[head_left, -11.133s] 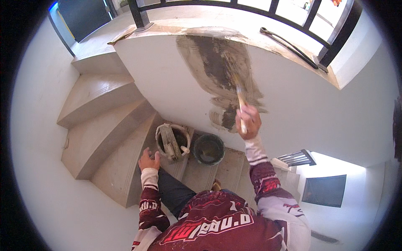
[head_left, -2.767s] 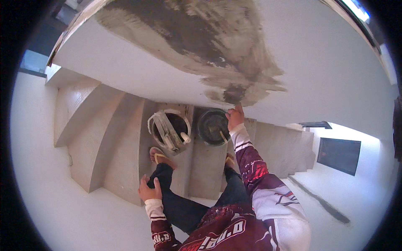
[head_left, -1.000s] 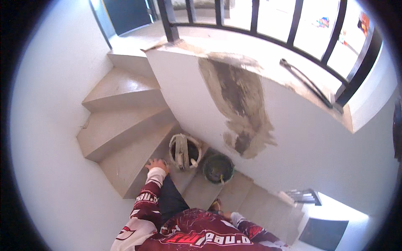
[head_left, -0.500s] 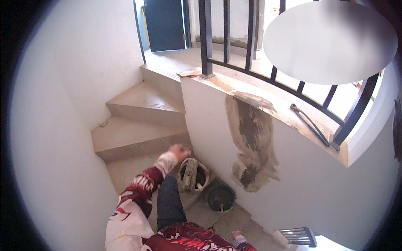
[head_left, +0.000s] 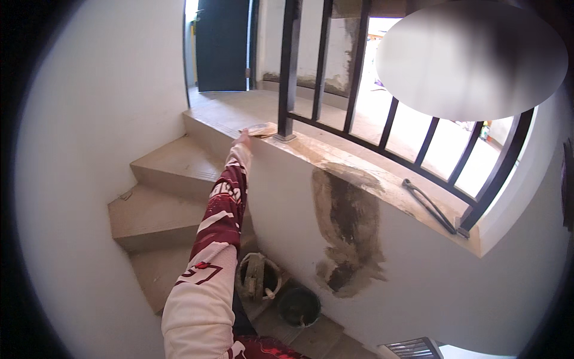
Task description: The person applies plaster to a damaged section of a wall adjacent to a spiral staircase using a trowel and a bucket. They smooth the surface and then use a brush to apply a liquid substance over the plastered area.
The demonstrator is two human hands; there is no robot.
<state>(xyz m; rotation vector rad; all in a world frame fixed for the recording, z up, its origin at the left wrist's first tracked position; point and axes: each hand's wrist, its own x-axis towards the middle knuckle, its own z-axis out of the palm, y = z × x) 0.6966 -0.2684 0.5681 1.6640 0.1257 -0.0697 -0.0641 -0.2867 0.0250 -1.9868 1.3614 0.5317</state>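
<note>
My left arm, in a maroon and cream sleeve, stretches up to the top of the low white wall. At its end, my left hand (head_left: 243, 139) meets the near left edge of a flat brown sheet (head_left: 261, 129), which lies on the ledge beside the railing post. The fingers are small and partly hidden, so their grip does not show. My right hand is out of view. Below my arm stands a pale-rimmed bucket (head_left: 276, 265) with a block-like tool (head_left: 255, 278) across it. A dark bucket (head_left: 299, 307) sits beside it.
Dark railing bars (head_left: 382, 140) rise from the ledge. Long-handled pincers (head_left: 428, 206) lie along it. A brown-grey patch (head_left: 347, 221) marks the wall face. Winding stairs (head_left: 161, 206) climb at left to a landing with a dark door (head_left: 222, 48).
My left hand has moved up from above the pale-rimmed bucket to the sheet on the ledge. My right hand has left the view. The view has shifted, and the scene sits lower.
</note>
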